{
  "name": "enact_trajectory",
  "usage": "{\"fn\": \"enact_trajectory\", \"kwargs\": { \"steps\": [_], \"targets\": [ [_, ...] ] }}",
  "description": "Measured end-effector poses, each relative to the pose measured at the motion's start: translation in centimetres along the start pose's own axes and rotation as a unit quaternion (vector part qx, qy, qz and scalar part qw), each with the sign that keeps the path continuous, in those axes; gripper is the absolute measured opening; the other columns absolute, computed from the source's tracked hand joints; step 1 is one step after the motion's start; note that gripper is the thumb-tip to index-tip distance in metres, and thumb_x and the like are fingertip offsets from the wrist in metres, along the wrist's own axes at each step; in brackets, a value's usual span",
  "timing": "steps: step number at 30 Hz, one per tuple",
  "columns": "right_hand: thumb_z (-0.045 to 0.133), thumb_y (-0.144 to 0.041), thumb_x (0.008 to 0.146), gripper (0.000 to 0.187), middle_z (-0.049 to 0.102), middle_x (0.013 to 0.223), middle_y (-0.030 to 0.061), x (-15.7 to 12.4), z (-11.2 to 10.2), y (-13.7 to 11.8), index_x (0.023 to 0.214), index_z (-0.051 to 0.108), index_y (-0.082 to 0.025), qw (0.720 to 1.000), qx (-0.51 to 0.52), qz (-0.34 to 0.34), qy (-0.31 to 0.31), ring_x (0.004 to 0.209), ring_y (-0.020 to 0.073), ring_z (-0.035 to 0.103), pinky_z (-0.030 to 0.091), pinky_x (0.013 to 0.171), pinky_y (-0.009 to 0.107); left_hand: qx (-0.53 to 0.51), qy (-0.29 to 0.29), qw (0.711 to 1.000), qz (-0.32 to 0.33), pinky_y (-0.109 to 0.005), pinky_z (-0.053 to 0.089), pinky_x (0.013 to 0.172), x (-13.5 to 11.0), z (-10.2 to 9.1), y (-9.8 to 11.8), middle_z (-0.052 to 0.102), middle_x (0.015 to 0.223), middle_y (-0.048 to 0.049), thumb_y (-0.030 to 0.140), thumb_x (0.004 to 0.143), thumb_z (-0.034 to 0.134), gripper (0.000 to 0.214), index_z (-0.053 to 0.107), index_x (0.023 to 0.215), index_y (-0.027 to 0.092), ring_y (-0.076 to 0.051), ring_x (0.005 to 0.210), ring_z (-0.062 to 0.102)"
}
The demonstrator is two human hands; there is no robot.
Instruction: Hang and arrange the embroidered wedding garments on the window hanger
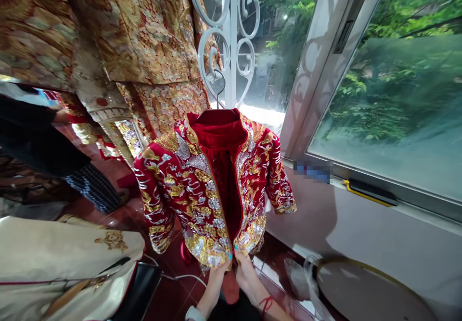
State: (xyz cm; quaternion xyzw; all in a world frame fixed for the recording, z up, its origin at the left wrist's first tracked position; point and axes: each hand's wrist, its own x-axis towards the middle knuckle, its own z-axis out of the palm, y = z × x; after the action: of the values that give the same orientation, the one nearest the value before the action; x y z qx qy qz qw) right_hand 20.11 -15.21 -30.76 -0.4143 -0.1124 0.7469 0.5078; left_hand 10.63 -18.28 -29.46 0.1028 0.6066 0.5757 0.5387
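A red jacket [197, 191] with gold and silver embroidery hangs from a hanger [218, 90] by a white scrolled metal grille. Its front edges are parted from the collar down and come close together at the hem. My left hand [221, 266] is closed on the left front edge at the hem, and my right hand [244, 262] pinches the opposite edge beside it. Both thumbs, with turquoise nails, show at the front; the other fingers are mostly hidden. A red cord circles my right wrist.
Gold patterned garments [144, 32] hang at the upper left. A person in dark clothes [39, 138] is at the left, above a cream embroidered fabric [65, 258]. Windows [397, 109] line the right; an oval-framed object [368, 287] stands below.
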Motion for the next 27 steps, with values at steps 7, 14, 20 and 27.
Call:
{"fn": "enact_trajectory", "kwargs": {
  "steps": [7, 14, 20, 27],
  "targets": [
    [0.09, -0.036, 0.051, 0.047, 0.075, 0.093, 0.0085, -0.6, 0.6, -1.5, 0.09, 0.069, -0.019, 0.997, -0.029, 0.009, -0.076, 0.085, 0.0253, 0.07, 0.051, 0.088, 0.041, -0.085, 0.036, 0.996, 0.02, -0.046, 0.049, 0.1, 0.7, 0.3, 0.1, 0.075, 0.074, -0.0042, 0.011, 0.043, 0.086, 0.035, 0.068, 0.072, 0.018, -0.031, 0.091, 0.072],
    [0.091, -0.04, 0.045, 0.049, 0.076, 0.085, 0.005, -1.4, 2.8, -0.4, 0.085, 0.071, -0.017, 0.997, -0.014, -0.07, 0.028, 0.082, 0.024, 0.07, 0.053, 0.083, 0.035, -0.113, 0.027, 0.992, 0.049, -0.043, 0.042, 0.109, 0.6, 0.8, 1.0, 0.076, 0.096, -0.0046, 0.009, 0.059, 0.082, 0.033, 0.069, 0.087, 0.02, -0.026, 0.105, 0.068],
    [0.089, -0.044, 0.041, 0.047, 0.074, 0.076, 0.0041, -1.3, 3.2, 0.7, 0.074, 0.068, -0.018, 0.993, -0.014, -0.091, 0.071, 0.077, 0.0232, 0.068, 0.054, 0.081, 0.036, -0.082, 0.029, 0.996, 0.031, -0.046, 0.04, 0.109, 1.2, -0.4, 0.1, 0.077, 0.085, -0.006, 0.014, 0.042, 0.091, 0.042, 0.072, 0.079, 0.017, -0.029, 0.099, 0.07],
    [0.083, -0.047, 0.049, 0.042, 0.072, 0.079, 0.0077, -1.1, 1.1, -0.6, 0.076, 0.068, -0.019, 0.993, -0.113, -0.032, 0.031, 0.077, 0.0247, 0.068, 0.053, 0.078, 0.039, -0.085, -0.011, 0.996, 0.006, -0.04, 0.052, 0.091, 1.4, -1.0, 0.5, 0.076, 0.08, -0.006, 0.024, 0.034, 0.094, 0.052, 0.072, 0.08, 0.016, -0.027, 0.086, 0.071]
  ]
}}
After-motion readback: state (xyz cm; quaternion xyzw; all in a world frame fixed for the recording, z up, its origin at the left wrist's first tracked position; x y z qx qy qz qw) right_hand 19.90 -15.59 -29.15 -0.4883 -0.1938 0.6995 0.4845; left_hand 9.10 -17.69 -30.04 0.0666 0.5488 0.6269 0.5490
